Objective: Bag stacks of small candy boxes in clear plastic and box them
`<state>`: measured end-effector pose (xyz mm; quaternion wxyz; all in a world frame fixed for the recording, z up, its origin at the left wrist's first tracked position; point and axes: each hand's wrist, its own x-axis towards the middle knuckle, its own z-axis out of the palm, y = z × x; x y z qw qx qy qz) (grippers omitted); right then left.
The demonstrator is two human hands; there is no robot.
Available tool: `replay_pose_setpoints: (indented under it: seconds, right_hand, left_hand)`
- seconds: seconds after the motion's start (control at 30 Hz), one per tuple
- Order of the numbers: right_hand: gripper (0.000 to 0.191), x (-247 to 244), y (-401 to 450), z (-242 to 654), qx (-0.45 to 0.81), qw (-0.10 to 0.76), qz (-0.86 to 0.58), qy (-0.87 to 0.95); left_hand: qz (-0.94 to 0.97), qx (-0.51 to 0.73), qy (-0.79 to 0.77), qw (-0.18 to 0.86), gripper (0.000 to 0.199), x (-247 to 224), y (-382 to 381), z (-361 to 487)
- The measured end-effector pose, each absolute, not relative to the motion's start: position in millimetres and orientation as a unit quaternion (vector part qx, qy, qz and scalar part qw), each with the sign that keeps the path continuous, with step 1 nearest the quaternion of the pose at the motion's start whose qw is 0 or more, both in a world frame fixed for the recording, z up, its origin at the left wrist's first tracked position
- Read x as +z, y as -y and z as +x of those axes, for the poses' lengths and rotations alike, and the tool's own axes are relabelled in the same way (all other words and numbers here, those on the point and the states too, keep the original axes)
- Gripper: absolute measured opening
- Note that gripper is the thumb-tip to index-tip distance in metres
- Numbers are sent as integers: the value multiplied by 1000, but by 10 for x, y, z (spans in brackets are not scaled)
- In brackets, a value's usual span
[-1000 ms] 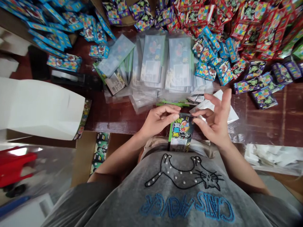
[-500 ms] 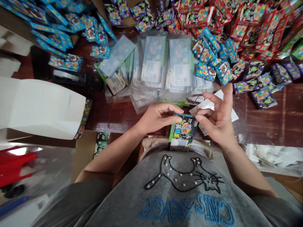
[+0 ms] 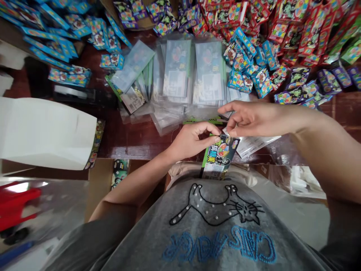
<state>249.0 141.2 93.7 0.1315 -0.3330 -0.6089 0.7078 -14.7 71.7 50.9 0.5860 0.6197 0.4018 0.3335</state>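
My left hand [image 3: 196, 141] pinches the upper left edge of a flat, dark printed candy packet [image 3: 221, 152] with a green side strip. The packet is held in front of my shirt, over the table's front edge. Just above its upper right corner is my right hand [image 3: 244, 119], thumb and index fingertip close together and the other fingers curled. Whatever is between those fingertips is too small to make out. Under the right hand lies a white sheet of labels [image 3: 252, 146], partly covered by the hand.
Clear sleeves with printed cards [image 3: 208, 71] lie in piles across the table. Behind them are heaps of small red boxes [image 3: 290, 34], blue boxes [image 3: 239, 81] and purple boxes [image 3: 328, 82]. A carton of blue boxes [image 3: 56, 41] and a white cardboard flap [image 3: 47, 131] are at left.
My right hand has turned palm-down, its forearm swinging up over the table to the right, with its fingertips above the packet's corner. My left hand keeps its grip on the packet.
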Motion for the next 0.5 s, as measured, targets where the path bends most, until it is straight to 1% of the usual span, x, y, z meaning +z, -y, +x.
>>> replay_pose_setpoints:
  seconds: [0.1,0.17,0.23,0.4,0.5]
  right_hand:
    - [61,875,-1462,2404,654,72,-325,679]
    - [69,858,-1435,2374,618,71,-347,702]
    - [73,839,-1378,2360,597,92,-375,703]
    - [72,799,-1194,2353,564,167,-432,683]
    - [74,863,-1050,2352,451,197,-468,734]
  left_hand:
    - [616,337,-407,584,20,502,-723,-141]
    - [616,337,-412,580,19,491,-729,-145]
    - [617,335,-417,577,20,479,-736,-151]
    - [611,338,-415,583,20,446,-744,-163]
    - [606,350,-406,587,19,433,-740,-174]
